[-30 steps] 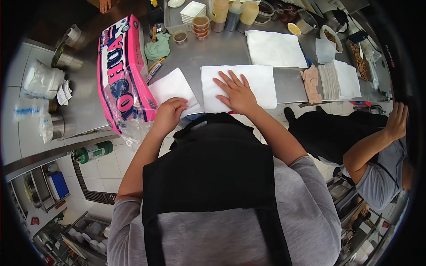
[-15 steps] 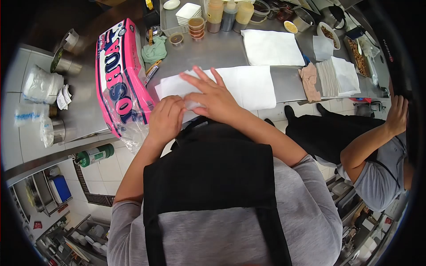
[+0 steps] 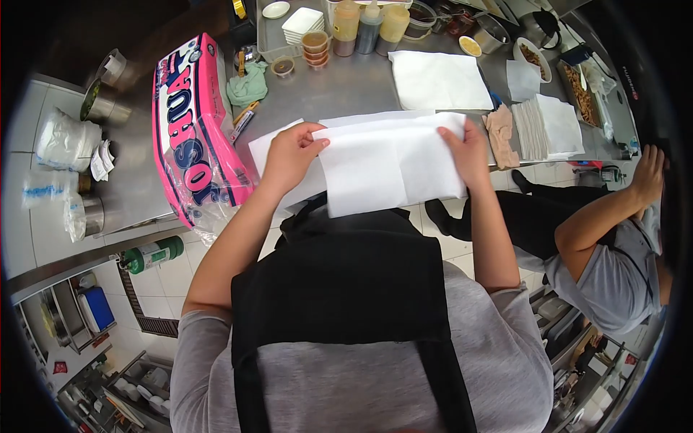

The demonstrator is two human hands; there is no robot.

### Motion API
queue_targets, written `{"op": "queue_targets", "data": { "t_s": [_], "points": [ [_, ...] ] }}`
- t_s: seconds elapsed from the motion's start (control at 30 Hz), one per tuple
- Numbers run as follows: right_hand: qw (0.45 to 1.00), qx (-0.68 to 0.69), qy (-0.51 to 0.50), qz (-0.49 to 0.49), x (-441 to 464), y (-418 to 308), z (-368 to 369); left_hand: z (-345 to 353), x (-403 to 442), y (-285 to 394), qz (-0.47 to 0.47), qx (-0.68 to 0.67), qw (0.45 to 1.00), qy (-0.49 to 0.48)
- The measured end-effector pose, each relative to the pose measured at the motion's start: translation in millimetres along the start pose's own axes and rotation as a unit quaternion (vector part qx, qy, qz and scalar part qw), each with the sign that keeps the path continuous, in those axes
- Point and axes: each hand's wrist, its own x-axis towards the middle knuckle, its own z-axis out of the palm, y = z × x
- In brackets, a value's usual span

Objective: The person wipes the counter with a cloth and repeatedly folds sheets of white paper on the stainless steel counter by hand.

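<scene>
A white paper towel (image 3: 386, 169) with a crease down its middle is stretched between my hands at the counter's front edge. My left hand (image 3: 291, 155) pinches its upper left corner between thumb and fingers. At the upper right corner my right hand (image 3: 469, 153) grips it the same way. The sheet hangs down toward my apron. Beneath and behind it more white paper (image 3: 273, 144) lies on the counter, partly hidden. A flat pile of white paper towels (image 3: 437, 81) lies farther back, and folded ones (image 3: 543, 128) stand in a row at right.
A pink and white plastic package (image 3: 189, 133) lies left of my hands, beside a green cloth (image 3: 247, 85) and a pen. Sauce bottles (image 3: 370, 29) and small sauce cups (image 3: 315, 49) stand at the back. A brown cloth (image 3: 499, 136) lies right. Another person's arm (image 3: 603, 209) is at far right.
My hands were close together on the paper at left. My right hand has moved right, and the paper towel is now lifted and spread between both hands.
</scene>
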Motion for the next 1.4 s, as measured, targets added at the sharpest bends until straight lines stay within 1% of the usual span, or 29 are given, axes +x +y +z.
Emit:
{"op": "queue_targets", "data": {
  "t_s": [0.03, 0.07, 0.1, 0.13, 0.17, 0.2, 0.23, 0.3, 0.47, 0.63, 0.77, 0.83, 0.9, 1.07, 1.13, 1.23, 1.3, 1.33, 1.37, 1.4],
  "points": [
    [0.995, -0.08, 0.001, -0.055, 7.1, 24.4, 0.1, 8.9, 8.4, -15.3, 0.002, 0.0, 1.0, -0.001],
    [0.995, -0.081, 0.004, -0.055, 11.4, 31.2, 2.7, 17.6, 15.0, -26.0, -0.017, -0.011, 1.0, 0.017],
    [0.985, -0.169, 0.003, -0.03, 14.7, 39.1, 6.1, 23.9, 20.0, -37.2, -0.036, -0.022, 0.998, 0.035],
    [0.967, -0.256, 0.002, -0.004, 16.0, 44.1, 9.9, 25.4, 22.5, -37.5, -0.035, -0.021, 0.999, 0.031],
    [0.967, -0.255, 0.004, -0.002, 16.1, 49.8, 14.0, 25.6, 24.4, -37.6, -0.038, 0.015, 0.998, 0.043],
    [0.969, -0.243, 0.026, -0.039, 16.0, 55.2, 18.8, 25.6, 26.2, -37.8, -0.041, 0.052, 0.996, 0.055],
    [0.969, -0.229, 0.047, -0.076, 16.1, 55.7, 22.8, 26.0, 27.9, -37.9, -0.04, 0.054, 0.996, 0.053],
    [0.968, -0.236, 0.052, -0.068, 17.9, 55.1, 25.8, 26.4, 29.8, -38.9, -0.019, 0.101, 0.992, 0.077],
    [0.964, -0.261, 0.046, -0.033, 19.3, 43.4, 26.7, 27.1, 32.4, -33.9, -0.012, 0.116, 0.988, 0.1],
    [0.953, -0.296, 0.048, -0.051, 19.5, 46.6, 26.2, 30.9, 34.4, -33.7, -0.007, 0.127, 0.987, 0.102],
    [0.946, -0.315, 0.044, -0.058, 19.6, 49.2, 27.0, 29.3, 37.7, -43.6, 0.01, 0.142, 0.987, 0.08],
    [0.937, -0.333, 0.052, -0.088, 20.3, 54.2, 27.2, 26.9, 39.2, -47.7, 0.015, 0.146, 0.987, 0.071],
    [0.931, -0.348, 0.046, -0.1, 20.9, 55.8, 25.7, 26.1, 40.1, -49.1, 0.017, 0.114, 0.99, 0.076],
    [0.92, -0.375, 0.031, -0.11, 18.5, 57.4, 24.9, 24.4, 43.5, -49.1, -0.008, 0.104, 0.99, 0.094],
    [0.91, -0.385, 0.048, -0.143, 18.4, 60.8, 25.8, 24.4, 45.0, -49.9, -0.011, 0.104, 0.99, 0.094],
    [0.911, -0.388, 0.041, -0.138, 17.9, 59.5, 25.0, 24.3, 45.6, -45.5, -0.005, 0.115, 0.988, 0.1],
    [0.911, -0.384, 0.045, -0.144, 17.9, 62.7, 26.0, 24.4, 44.5, -35.6, -0.039, 0.134, 0.987, 0.081],
    [0.912, -0.379, 0.049, -0.15, 17.6, 61.0, 27.1, 26.2, 42.7, -36.1, -0.039, 0.134, 0.987, 0.081],
    [0.912, -0.38, 0.049, -0.151, 17.5, 58.8, 27.5, 28.3, 40.3, -37.0, 0.011, 0.173, 0.979, 0.104],
    [0.905, -0.383, 0.07, -0.171, 17.4, 56.2, 28.0, 30.3, 38.2, -37.6, 0.062, 0.212, 0.967, 0.126]
  ]
}}
